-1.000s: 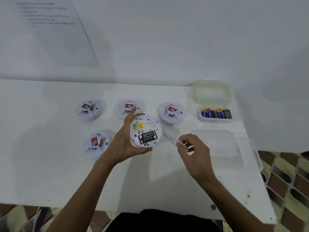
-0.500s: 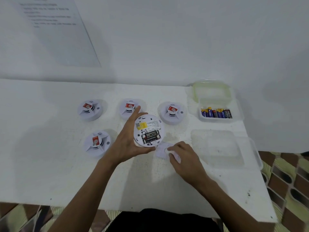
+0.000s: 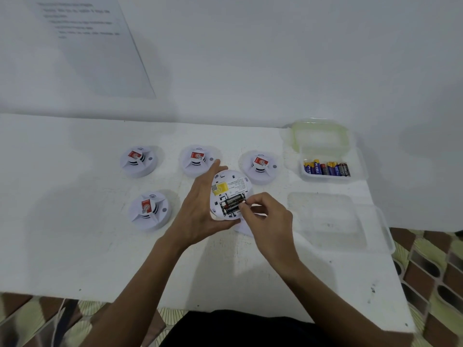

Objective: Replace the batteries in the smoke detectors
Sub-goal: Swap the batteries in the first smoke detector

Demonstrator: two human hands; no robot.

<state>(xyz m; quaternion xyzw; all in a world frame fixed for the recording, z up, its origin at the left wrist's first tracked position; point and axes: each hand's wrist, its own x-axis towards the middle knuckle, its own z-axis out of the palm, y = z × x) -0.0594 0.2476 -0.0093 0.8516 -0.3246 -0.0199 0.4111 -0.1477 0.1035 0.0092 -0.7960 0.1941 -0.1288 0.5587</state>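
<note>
My left hand [image 3: 200,211] grips the smoke detector [image 3: 230,186] by its rim, fingers over the far edge and thumb under the near one, tilting its back up toward me. A second ago my right hand [image 3: 268,221] was holding the cover [image 3: 243,229]; it put that down on the counter [image 3: 75,246], and the cover now lies just beneath that hand. The hand has come up to the open compartment, thumb and forefinger drawn together and pinching the end of the old batteries [image 3: 233,205] nearest to it. Both dark cells look seated; I cannot tell whether either has begun to lift.

So I judge that opening is done for this unit and pulling the spent cells is the step in hand. The fresh batteries [image 3: 325,169] wait in a clear tub [image 3: 355,171] well beyond my right hand. The four other detectors [image 3: 139,161] sit face up around my left hand, three past it and one to its left. Judging by that, most of the job remains.
</note>
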